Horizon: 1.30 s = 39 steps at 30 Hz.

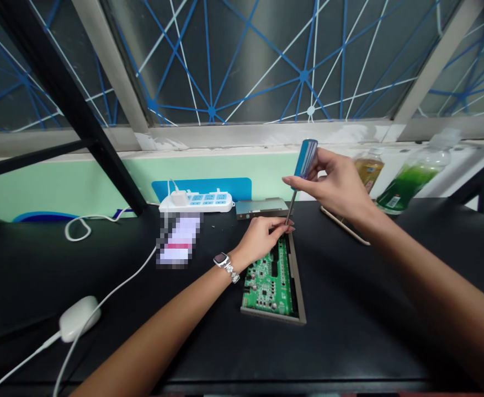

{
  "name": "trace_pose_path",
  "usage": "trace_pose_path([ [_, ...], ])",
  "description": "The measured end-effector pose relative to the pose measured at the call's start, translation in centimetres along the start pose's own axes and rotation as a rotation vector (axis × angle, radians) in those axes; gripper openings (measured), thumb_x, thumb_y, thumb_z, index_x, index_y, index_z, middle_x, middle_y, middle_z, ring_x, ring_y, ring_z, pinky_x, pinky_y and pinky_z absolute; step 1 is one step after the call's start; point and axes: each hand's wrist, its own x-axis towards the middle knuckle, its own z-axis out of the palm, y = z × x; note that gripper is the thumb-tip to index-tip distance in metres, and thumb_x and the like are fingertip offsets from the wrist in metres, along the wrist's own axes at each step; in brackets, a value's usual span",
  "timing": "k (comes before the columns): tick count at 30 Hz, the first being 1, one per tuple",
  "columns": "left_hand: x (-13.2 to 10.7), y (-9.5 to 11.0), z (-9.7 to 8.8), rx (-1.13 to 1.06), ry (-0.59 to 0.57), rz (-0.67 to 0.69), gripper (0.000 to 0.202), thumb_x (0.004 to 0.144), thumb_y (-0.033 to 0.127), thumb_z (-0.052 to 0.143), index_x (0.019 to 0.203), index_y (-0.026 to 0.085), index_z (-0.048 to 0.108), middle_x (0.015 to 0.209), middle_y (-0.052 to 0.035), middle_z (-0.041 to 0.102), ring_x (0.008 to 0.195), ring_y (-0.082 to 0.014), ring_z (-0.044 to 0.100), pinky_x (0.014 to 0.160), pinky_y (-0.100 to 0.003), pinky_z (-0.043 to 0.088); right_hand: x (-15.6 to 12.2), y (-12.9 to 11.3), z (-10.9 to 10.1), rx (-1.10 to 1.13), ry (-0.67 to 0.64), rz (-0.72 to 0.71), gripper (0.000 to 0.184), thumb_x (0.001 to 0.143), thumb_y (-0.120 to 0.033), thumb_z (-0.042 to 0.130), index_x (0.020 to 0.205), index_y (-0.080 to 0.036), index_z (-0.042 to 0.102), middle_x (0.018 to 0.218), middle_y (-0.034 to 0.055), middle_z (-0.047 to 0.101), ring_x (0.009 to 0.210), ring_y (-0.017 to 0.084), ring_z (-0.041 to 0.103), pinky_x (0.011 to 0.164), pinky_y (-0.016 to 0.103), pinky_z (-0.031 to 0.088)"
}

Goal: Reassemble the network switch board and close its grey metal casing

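A green circuit board [269,281] lies in a shallow grey metal case [298,286] on the black table. My right hand [335,182] is closed round the blue handle of a screwdriver [303,165], held upright with its tip down at the board's far corner. My left hand [262,234], with a watch on the wrist, rests on the far end of the board, its fingers pinched around the screwdriver's shaft near the tip.
A white power strip [198,202] with a plugged charger stands at the back, a grey metal cover [262,207] beside it. White cables and a white adapter [78,317] lie at left. Two bottles [411,182] and a phone [345,226] sit at right.
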Motion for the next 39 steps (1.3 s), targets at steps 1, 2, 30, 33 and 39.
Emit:
trace_pose_path([
  [1, 0.0, 0.0, 0.0, 0.003, 0.001, -0.003, 0.023, 0.094, 0.026, 0.056, 0.108, 0.021, 0.073, 0.104, -0.0069, 0.076, 0.101, -0.0192, 0.071, 0.096, -0.036, 0.054, -0.1, -0.1, 0.1, -0.019, 0.011, -0.002, 0.029, 0.071, -0.044, 0.081, 0.078, -0.020, 0.065, 0.069, 0.0018, 0.063, 0.063, 0.019, 0.057, 0.062, 0.036, 0.046],
  [2, 0.0, 0.1, -0.1, 0.007, -0.001, -0.004, 0.023, 0.094, 0.026, 0.056, 0.108, 0.020, 0.073, 0.105, -0.0069, 0.076, 0.102, -0.0192, 0.071, 0.097, -0.036, 0.054, -0.1, -0.3, 0.1, -0.029, -0.001, -0.003, 0.030, 0.071, -0.045, 0.080, 0.082, -0.020, 0.065, 0.072, 0.0024, 0.064, 0.066, 0.019, 0.058, 0.064, 0.036, 0.047],
  [30, -4.6, -2.4, -15.2, 1.102, -0.099, -0.105, 0.021, 0.084, 0.019, 0.057, 0.099, 0.015, 0.070, 0.101, -0.0144, 0.069, 0.101, -0.0297, 0.059, 0.089, -0.043, 0.046, -4.8, -0.6, 3.8, 0.524, -0.193, 0.188, 0.029, 0.088, -0.046, 0.065, 0.073, -0.021, 0.063, 0.073, 0.0038, 0.071, 0.060, 0.016, 0.069, 0.060, 0.031, 0.058],
  [33, -4.2, -2.5, -14.7, 1.119, -0.113, -0.134, 0.018, 0.083, 0.016, 0.056, 0.092, 0.015, 0.071, 0.097, -0.0134, 0.068, 0.097, -0.0286, 0.060, 0.084, -0.040, 0.047, -6.4, 0.2, 3.2, 0.546, -0.137, 0.225, 0.028, 0.090, -0.042, 0.064, 0.071, -0.021, 0.064, 0.072, 0.0032, 0.071, 0.059, 0.016, 0.068, 0.059, 0.031, 0.057],
  [39, -3.9, -1.9, -14.4, 1.093, -0.074, -0.181, 0.016, 0.083, 0.012, 0.054, 0.081, 0.015, 0.069, 0.088, -0.0126, 0.068, 0.088, -0.0263, 0.062, 0.076, -0.037, 0.047, -8.1, 1.0, 2.9, 0.689, -0.026, 0.304, 0.028, 0.090, -0.038, 0.065, 0.069, -0.021, 0.062, 0.072, 0.0018, 0.069, 0.057, 0.016, 0.068, 0.055, 0.030, 0.057],
])
